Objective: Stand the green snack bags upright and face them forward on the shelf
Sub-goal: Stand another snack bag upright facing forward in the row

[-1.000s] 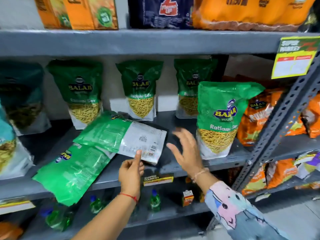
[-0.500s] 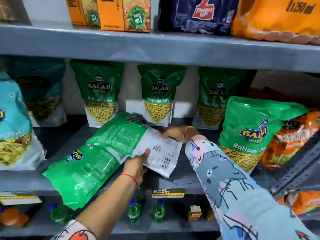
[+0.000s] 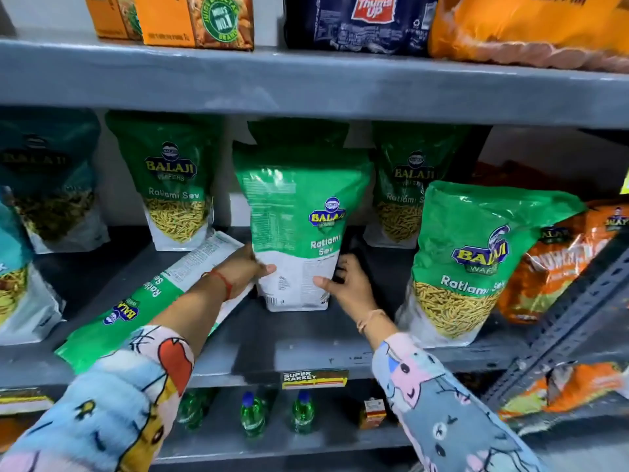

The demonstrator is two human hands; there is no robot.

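A green Balaji Ratlami Sev bag (image 3: 296,226) stands upright at the middle of the grey shelf (image 3: 272,335), its printed back panel towards me. My left hand (image 3: 243,269) grips its lower left edge and my right hand (image 3: 347,284) grips its lower right edge. Another green bag (image 3: 143,301) lies flat on the shelf, partly under my left forearm. Upright green bags stand at the back left (image 3: 172,185), at the back right (image 3: 405,192) and at the front right (image 3: 473,264). One more green bag is mostly hidden behind the held one.
Teal snack bags (image 3: 44,185) fill the left end of the shelf and orange bags (image 3: 558,264) the right end. The shelf above (image 3: 306,83) holds juice cartons, a dark drinks pack and orange packets. Small green bottles (image 3: 252,417) stand below. A slanted metal upright (image 3: 561,328) crosses the right side.
The bag that lay on top of the flat one has been lifted and stood upright between both hands. My right hand came from its far side to its lower right edge.
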